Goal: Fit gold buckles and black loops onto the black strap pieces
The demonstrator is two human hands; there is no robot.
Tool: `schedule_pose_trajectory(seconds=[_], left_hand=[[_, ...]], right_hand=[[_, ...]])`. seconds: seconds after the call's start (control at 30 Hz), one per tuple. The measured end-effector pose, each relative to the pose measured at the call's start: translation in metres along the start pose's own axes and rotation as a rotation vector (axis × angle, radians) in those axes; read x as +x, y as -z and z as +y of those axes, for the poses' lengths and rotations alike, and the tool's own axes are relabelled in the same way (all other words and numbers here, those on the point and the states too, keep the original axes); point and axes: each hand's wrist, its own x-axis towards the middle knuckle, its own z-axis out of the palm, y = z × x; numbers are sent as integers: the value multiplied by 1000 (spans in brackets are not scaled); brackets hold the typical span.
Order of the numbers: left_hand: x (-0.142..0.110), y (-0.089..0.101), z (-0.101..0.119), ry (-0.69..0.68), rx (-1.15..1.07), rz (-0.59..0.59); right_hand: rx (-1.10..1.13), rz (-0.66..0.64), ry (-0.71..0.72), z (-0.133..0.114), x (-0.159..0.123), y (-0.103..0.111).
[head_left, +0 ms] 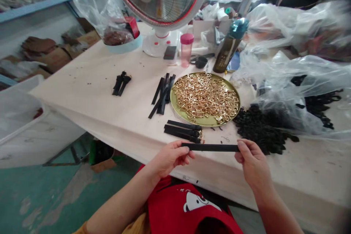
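A flat black strap (pixel 212 147) is stretched level between my hands over the front edge of the table. My left hand (pixel 171 157) pinches its left end, thumb on top. At the strap's other end, my right hand (pixel 251 155) is closed on it between thumb and fingers. Just beyond the strap lie several black straps with gold buckles (pixel 182 130). Behind these, a round tray (pixel 177 109) holds a heap of small gold buckles (pixel 205 95). Loose black straps (pixel 162 95) lie against the tray's left side. To its right spreads a pile of black loops (pixel 259 128).
A fan (pixel 161 0) stands at the back, near a pink-lidded cup (pixel 187 49) and a dark spray can (pixel 230 45). Clear plastic bags (pixel 296 80) cover the right side. A small black strap bundle (pixel 121 83) lies left. A white bin (pixel 41 131) stands beyond the table's left edge.
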Motion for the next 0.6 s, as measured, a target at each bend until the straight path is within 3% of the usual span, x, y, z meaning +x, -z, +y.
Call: schedule_pose_trajectory(seconds=[0.13, 0.23, 0.43, 0.53, 0.6], left_hand=[[-13, 15, 1, -181, 188, 103], [-18, 30, 7, -248, 360, 95], [-20, 67, 31, -156, 443, -167], [-17, 91, 46, -51, 500, -350], [-11, 108, 54, -43, 619, -405]], right_hand=[[119, -110, -91, 0, -1, -15], [201, -119, -123, -3, -6, -24], [-145, -7, 74, -20, -29, -46], [-229, 42, 130, -30, -40, -69], [-263, 54, 144, -33, -46, -88]])
